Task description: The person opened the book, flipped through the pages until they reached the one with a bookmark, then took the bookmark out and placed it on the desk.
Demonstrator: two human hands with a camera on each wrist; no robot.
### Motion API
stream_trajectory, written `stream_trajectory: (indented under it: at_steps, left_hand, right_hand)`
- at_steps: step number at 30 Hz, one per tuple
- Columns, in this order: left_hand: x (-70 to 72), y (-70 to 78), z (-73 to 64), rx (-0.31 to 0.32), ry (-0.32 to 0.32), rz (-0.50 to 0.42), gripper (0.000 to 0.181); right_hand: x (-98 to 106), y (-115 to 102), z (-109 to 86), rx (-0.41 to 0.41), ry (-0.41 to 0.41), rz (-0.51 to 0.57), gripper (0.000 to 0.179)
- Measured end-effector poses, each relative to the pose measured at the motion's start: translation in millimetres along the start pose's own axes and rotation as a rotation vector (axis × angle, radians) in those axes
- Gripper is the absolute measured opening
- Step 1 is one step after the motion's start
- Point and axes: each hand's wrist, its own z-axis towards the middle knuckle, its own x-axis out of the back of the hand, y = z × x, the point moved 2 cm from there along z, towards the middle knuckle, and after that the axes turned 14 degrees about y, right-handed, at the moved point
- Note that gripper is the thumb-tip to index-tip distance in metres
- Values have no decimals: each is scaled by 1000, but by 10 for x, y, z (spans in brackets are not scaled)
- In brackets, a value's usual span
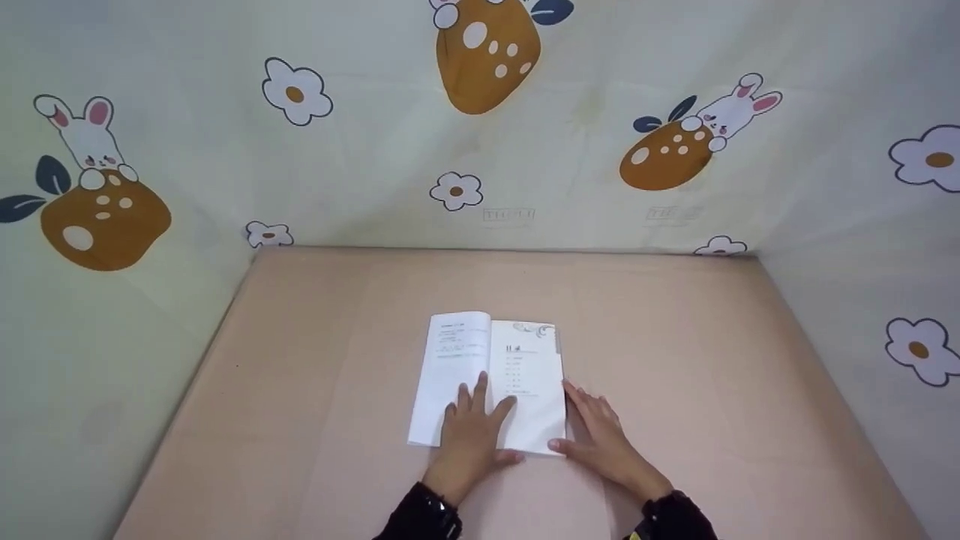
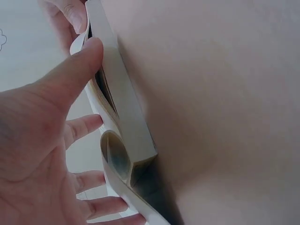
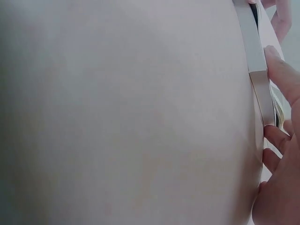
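Observation:
An open book point(image 1: 529, 375) lies on the table, its left page point(image 1: 450, 360) bowed up near the fold and its right page headed by a short printed list. Across the lower middle of the book, my left hand point(image 1: 469, 435) rests with fingers spread and straight, pressing the pages by the fold. The left wrist view shows that hand's thumb point(image 2: 86, 58) over the book's bottom edge, where pages curl up. My right hand point(image 1: 604, 442) holds the lower right corner: thumb point(image 3: 279, 70) on top near the page edge, fingers against the side of the page block.
Beige cloth point(image 1: 300, 337) covers the table around the book. A pale fabric backdrop point(image 1: 375, 150) printed with rabbits, flowers and brown fruit rises behind the table and along both sides. Dark sleeves point(image 1: 424, 514) reach in from the front edge.

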Motion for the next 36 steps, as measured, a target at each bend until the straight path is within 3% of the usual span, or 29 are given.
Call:
stream_trajectory:
  at_steps: [13,24,36]
  left_hand:
    - [87,-108,32,-39,27,-103,72]
    - [146,-224,42,-17,29,-240,64]
    - [130,-236,34,10,25,-237,49]
  right_hand:
    - [-4,25,-4,62,-28,-23,87]
    - [-3,27,-2,118,-3,3,88]
    - [-8,17,4,79,-12,13,87]
